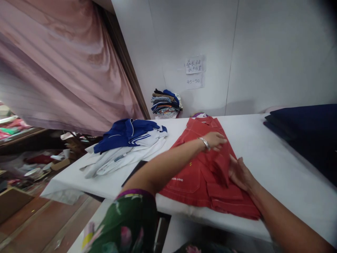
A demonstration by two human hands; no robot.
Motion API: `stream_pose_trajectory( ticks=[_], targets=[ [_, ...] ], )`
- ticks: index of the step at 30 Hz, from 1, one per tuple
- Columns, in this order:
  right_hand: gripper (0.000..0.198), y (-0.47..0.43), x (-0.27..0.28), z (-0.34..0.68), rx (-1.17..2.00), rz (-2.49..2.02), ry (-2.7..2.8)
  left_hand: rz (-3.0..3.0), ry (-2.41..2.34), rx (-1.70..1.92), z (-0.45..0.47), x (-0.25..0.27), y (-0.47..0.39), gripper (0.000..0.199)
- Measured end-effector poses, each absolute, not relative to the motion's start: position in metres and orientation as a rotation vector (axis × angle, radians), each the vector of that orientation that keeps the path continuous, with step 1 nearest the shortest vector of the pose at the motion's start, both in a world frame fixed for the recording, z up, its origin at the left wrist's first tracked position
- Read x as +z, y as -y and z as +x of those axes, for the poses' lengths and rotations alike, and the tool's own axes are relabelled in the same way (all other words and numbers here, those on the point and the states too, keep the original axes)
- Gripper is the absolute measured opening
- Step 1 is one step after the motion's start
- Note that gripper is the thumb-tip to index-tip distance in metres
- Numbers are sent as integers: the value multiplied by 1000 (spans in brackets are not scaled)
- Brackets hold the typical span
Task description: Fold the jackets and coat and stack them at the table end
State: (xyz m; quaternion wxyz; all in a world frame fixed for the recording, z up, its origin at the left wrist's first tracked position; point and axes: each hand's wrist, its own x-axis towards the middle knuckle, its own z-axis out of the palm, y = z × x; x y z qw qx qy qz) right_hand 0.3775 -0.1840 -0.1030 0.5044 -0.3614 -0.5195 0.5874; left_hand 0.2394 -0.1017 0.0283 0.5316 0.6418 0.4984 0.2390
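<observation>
A red jacket (195, 172) with pale stitching, a large pocket and small white lettering lies on the white-covered table. Its collar points away from me, and one sleeve is folded over the front, slightly blurred. Above the upper part of the jacket is my left hand (215, 140), a silver bracelet at its wrist. Its fingers are stretched out with nothing visible in them. My right hand (240, 173) is at the jacket's right edge, against the folded sleeve. The thumb stands apart there, while the fingertips are partly hidden by the red cloth.
Blue and white clothes (129, 140) lie heaped on the left of the table (273, 175). A folded stack (165, 103) stands at the back by the wall. Dark navy fabric (308, 133) is piled at right. A pink curtain (79, 63) hangs at left.
</observation>
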Motion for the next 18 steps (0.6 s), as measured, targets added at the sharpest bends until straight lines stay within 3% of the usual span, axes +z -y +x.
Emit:
stream_pose_trajectory(
  ticks=[2, 5, 10, 14, 18],
  targets=[
    [86, 184, -99, 383, 1384, -996, 1255, 1411, -1041, 487, 265, -8, 118, 42],
    [93, 180, -95, 393, 1284, -1118, 1350, 1535, -987, 670, 266, -43, 134, 36],
    [95, 179, -94, 401, 1342, -1060, 1323, 2104, -1286, 845, 175, -56, 144, 30],
    [98, 178, -97, 405, 1149, -1106, 1383, 2136, -1981, 589, 76, -62, 158, 44],
    [103, 178, -95, 411, 937, -1160, 1393, 1935, -2284, 277, 17, -74, 181, 53]
  ],
)
